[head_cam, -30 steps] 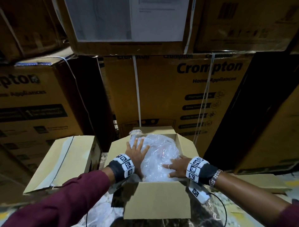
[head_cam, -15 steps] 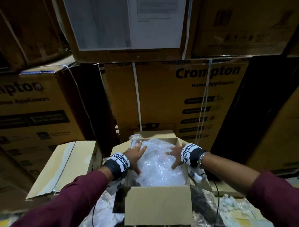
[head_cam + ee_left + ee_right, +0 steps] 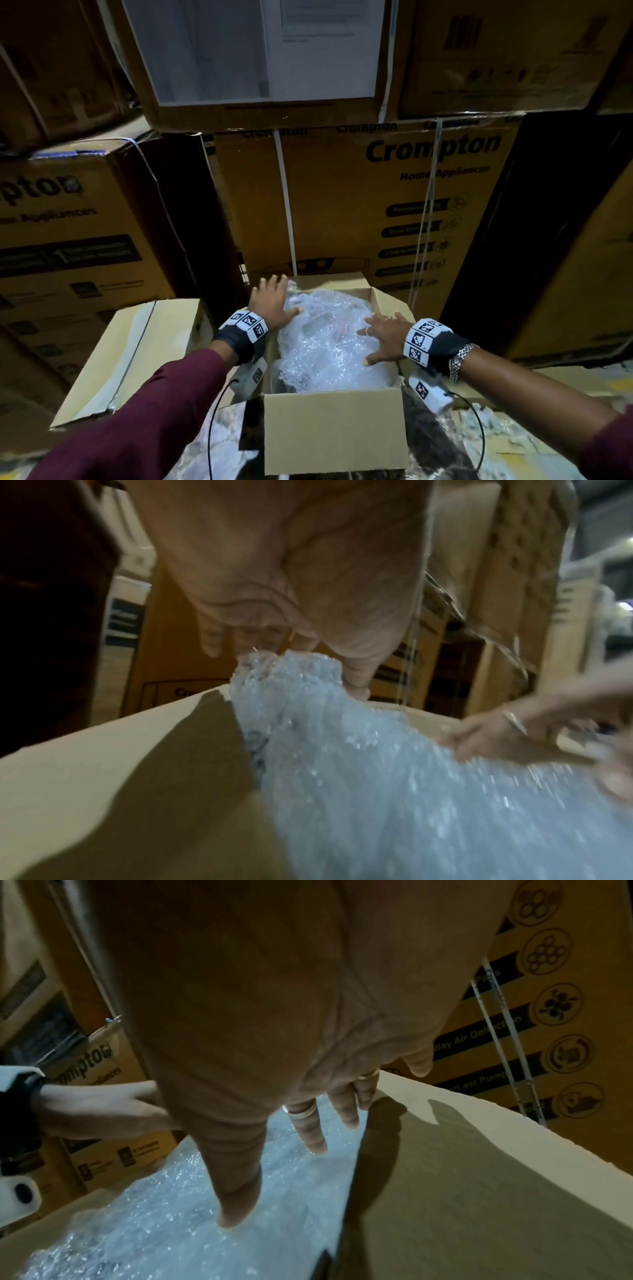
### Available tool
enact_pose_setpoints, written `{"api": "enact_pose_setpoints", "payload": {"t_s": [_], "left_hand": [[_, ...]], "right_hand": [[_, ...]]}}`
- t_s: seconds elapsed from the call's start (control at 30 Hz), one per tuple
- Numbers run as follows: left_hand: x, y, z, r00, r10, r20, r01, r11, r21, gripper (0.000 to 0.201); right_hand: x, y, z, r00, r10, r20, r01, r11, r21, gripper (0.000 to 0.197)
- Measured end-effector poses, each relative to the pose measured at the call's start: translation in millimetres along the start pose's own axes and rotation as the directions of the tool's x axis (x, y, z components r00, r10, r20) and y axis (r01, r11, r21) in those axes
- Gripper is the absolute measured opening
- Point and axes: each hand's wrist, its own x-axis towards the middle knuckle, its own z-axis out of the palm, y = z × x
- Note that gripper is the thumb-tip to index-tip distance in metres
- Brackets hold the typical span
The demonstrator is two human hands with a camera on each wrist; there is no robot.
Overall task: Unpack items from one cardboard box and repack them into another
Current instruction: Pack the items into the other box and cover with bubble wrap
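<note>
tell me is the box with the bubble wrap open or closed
Open: the box's flaps stand out to all sides, and the bubble wrap bundle shows bulging above the rim.

Open cardboard box (image 3: 335, 431), flaps up — bubble-wrapped bundle (image 3: 329, 342) filling it

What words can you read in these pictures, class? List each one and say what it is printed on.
"Crompton": big carton behind the open box
"Home Appliances": same carton, under the brand
"Way Air Deflection": black strip on that carton, start cut off
"...Last Pump": strip below, start hidden
"...pton": left carton, cut off
White sheet on the top carton: too blurred to read.
</note>
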Motion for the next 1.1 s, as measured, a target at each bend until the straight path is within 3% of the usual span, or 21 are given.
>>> {"api": "enact_pose_setpoints", "payload": {"t_s": [0.1, 0.23, 0.43, 0.6, 0.77, 0.9, 1.1], "left_hand": [[-3, 9, 19, 0.969, 0.189, 0.158, -0.193, 0.981, 0.012, 0.095], [-2, 11, 31, 0.943, 0.153, 0.294, -0.17, 0.985, 0.031, 0.115], [1, 1, 26, 0.936, 0.162, 0.311, -0.158, 0.987, -0.037, 0.124], [-10, 5, 25, 0.975, 0.194, 0.105, -0.197, 0.98, 0.02, 0.124], [-14, -3, 37, 0.93, 0.184, 0.319, -0.217, 0.974, 0.071, 0.147], [-20, 4, 23, 0.938, 0.192, 0.288, -0.214, 0.976, 0.047, 0.152], [-44, 7, 17, 0.947, 0.172, 0.271, -0.208, 0.972, 0.108, 0.161]], "right_hand": [[-1, -2, 4, 1.0, 0.0, -0.02, 0.0, 1.0, 0.024, 0.083], [-1, -5, 9, 1.0, 0.003, -0.023, -0.002, 1.0, 0.025, 0.083], [-7, -16, 6, 1.0, 0.005, -0.021, -0.004, 1.0, 0.011, 0.087], [-10, -20, 9, 0.999, -0.036, -0.023, 0.035, 0.998, -0.043, 0.094], [-8, -22, 19, 0.999, -0.025, 0.026, 0.029, 0.985, -0.172, 0.097], [-6, -24, 17, 0.999, -0.018, 0.038, 0.022, 0.992, -0.123, 0.104], [-18, -21, -10, 0.997, -0.009, -0.071, 0.013, 0.999, 0.051, 0.089]]}}
